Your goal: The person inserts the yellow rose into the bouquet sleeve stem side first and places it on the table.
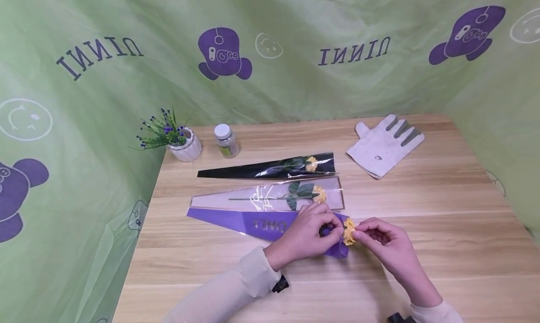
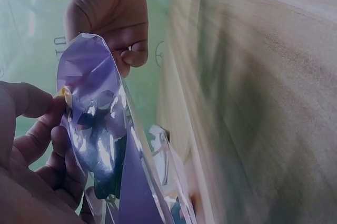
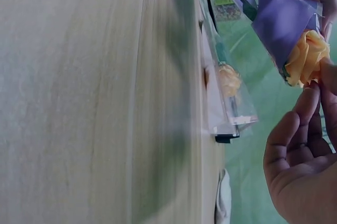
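Observation:
A purple flower sleeve (image 1: pixel 236 220) with a clear front lies at a slant, its wide end raised between my two hands. An artificial yellow rose (image 1: pixel 349 231) shows its bloom at the mouth of that sleeve. My left hand (image 1: pixel 305 234) pinches the sleeve close behind the bloom. With thumb and fingertips, my right hand (image 1: pixel 390 245) pinches the petals from the right. Dark leaves (image 2: pixel 108 166) show through the film in the left wrist view. In the right wrist view the rose (image 3: pixel 308 55) pokes out past the purple edge.
Beyond my hands lie a yellow rose in a white sleeve (image 1: pixel 236 202) and another in a black sleeve (image 1: pixel 236 172). Farther back stand a potted plant (image 1: pixel 185 149) and a white-capped jar (image 1: pixel 226 142). A work glove (image 1: pixel 375 149) lies at the back right of the wooden table (image 1: pixel 464 248).

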{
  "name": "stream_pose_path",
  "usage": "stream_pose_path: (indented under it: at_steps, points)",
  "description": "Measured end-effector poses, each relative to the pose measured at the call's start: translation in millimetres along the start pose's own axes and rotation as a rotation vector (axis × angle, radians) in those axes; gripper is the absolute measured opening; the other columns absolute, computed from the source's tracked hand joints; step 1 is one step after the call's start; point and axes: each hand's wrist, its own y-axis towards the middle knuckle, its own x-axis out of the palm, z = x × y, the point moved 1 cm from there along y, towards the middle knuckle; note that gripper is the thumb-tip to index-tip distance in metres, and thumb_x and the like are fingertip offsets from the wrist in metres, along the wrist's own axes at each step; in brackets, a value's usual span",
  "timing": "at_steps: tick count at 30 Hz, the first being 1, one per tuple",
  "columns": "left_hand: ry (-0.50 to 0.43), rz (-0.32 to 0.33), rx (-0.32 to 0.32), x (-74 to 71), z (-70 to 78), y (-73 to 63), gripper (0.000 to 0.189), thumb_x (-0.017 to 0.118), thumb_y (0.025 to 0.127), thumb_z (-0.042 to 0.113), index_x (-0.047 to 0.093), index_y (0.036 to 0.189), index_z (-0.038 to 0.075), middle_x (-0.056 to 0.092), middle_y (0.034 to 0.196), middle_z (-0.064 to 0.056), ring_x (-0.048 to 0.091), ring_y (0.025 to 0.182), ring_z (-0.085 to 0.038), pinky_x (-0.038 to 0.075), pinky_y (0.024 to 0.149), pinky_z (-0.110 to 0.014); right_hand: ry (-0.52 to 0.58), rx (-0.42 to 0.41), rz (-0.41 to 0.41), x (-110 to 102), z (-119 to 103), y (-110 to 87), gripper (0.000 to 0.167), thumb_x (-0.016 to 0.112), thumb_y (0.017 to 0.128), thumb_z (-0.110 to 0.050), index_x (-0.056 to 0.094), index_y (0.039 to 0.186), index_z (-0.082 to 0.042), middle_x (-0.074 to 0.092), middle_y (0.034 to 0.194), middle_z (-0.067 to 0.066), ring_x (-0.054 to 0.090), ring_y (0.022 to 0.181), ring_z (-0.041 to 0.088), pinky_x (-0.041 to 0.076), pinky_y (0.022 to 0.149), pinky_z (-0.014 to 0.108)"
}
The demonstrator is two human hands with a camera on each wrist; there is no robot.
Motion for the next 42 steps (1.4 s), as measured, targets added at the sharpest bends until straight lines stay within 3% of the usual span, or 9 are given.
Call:
stream_pose_path:
  at_steps: [5,11,17,20,24,30,37,42]
  points:
    - [0.001,0.003,-0.008,-1.3,0.5,0.7,0.005,0.069,0.094,0.025,0.072,0.091,0.025,0.051,0.09,0.019,0.045,0.087,0.001,0.036,0.087,-0.023,-0.032,-0.051,0.012,2,-1,-0.5,0.016,0.073,0.086,0.012,0.073,0.101,0.003,0.072,0.101,0.013,0.068,0.09,0.013,0.054,0.074,0.022]
    - [0.008,0.002,0.005,-2.6,2.2,1.2,0.005,0.068,0.095,0.027,0.072,0.092,0.025,0.052,0.092,0.02,0.045,0.089,0.0,0.034,0.088,-0.026,-0.043,-0.162,-0.106,7,-1,-1.7,0.032,0.07,0.086,0.016,0.071,0.116,0.004,0.069,0.113,0.014,0.066,0.093,0.014,0.054,0.076,0.024]
    - [0.021,0.007,0.02,-2.4,1.3,1.8,0.006,0.068,0.095,0.027,0.072,0.091,0.026,0.052,0.089,0.019,0.046,0.085,0.0,0.033,0.091,-0.027,-0.053,-0.137,-0.185,7,0,-2.7,0.034,0.066,0.092,0.011,0.07,0.123,-0.002,0.067,0.121,0.009,0.064,0.107,0.015,0.053,0.08,0.024]
    - [0.024,0.005,0.017,-1.9,1.1,1.7,0.006,0.068,0.095,0.027,0.072,0.091,0.026,0.054,0.089,0.019,0.046,0.086,0.0,0.034,0.091,-0.027,-0.063,-0.149,-0.247,6,0,-2.1,0.039,0.067,0.091,0.01,0.068,0.127,-0.003,0.064,0.125,0.008,0.065,0.099,0.015,0.053,0.075,0.026]
    - [0.017,-0.004,-0.006,-1.8,1.8,1.3,0.007,0.067,0.095,0.028,0.072,0.092,0.025,0.055,0.09,0.017,0.046,0.088,-0.001,0.033,0.091,-0.028,-0.127,-0.24,-0.315,10,-2,1.6,0.047,0.075,0.084,0.009,0.066,0.129,-0.001,0.062,0.122,0.008,0.058,0.076,0.014,0.048,0.059,0.028]
    - [0.011,-0.005,-0.048,-1.9,2.0,1.3,0.006,0.067,0.094,0.026,0.072,0.091,0.024,0.054,0.086,0.013,0.044,0.087,-0.004,0.031,0.091,-0.03,-0.317,-0.276,-0.269,18,-9,7.1,0.042,0.084,0.083,-0.008,0.072,0.122,-0.018,0.064,0.109,-0.006,0.055,0.07,0.008,0.044,0.053,0.026]
    - [0.065,-0.003,-0.104,2.8,-1.7,0.3,0.006,0.067,0.094,0.028,0.071,0.089,0.028,0.051,0.083,0.017,0.043,0.084,-0.001,0.031,0.093,-0.031,-0.563,-0.251,-0.129,21,-12,2.8,0.036,0.092,0.074,-0.031,0.066,0.098,-0.025,0.056,0.068,-0.009,0.046,0.055,0.002,0.037,0.051,0.019]
    - [0.091,0.0,-0.147,5.0,-2.5,1.5,0.006,0.067,0.093,0.03,0.07,0.088,0.03,0.049,0.083,0.02,0.043,0.084,-0.001,0.031,0.093,-0.033,-0.618,-0.313,-0.116,24,-10,6.7,0.03,0.089,0.078,-0.021,0.061,0.085,-0.03,0.047,0.062,-0.011,0.039,0.054,-0.002,0.033,0.05,0.017]
